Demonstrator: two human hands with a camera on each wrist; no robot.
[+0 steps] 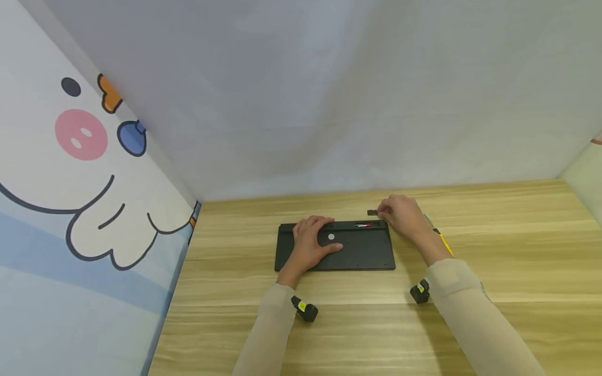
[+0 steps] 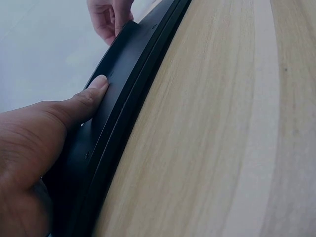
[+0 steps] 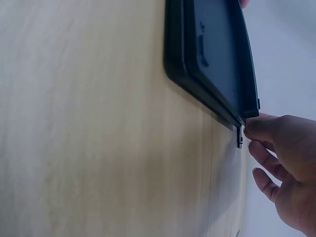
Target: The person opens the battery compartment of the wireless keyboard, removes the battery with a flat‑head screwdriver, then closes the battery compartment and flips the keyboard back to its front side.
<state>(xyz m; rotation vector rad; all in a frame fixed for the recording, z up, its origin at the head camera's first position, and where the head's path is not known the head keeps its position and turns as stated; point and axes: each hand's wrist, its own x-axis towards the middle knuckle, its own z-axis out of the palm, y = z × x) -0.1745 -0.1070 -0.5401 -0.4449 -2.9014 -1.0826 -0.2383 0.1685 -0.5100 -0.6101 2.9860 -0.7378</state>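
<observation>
A black keyboard lies with its underside up on the table, a round white sticker near its middle. Along its far strip, a small open compartment shows a red-and-white battery. My left hand rests on the keyboard's left half, fingers spread toward the far edge and thumb pressing on the underside. Just beyond the far right corner, my right hand pinches a small black cover between thumb and fingers. The right wrist view shows the cover edge-on beside the keyboard's corner.
A thin tool with a yellow handle lies partly hidden under the right forearm. Black wrist cameras hang at both sleeves. A pale wall rises behind the wooden table, and a cartoon-printed wall stands on the left.
</observation>
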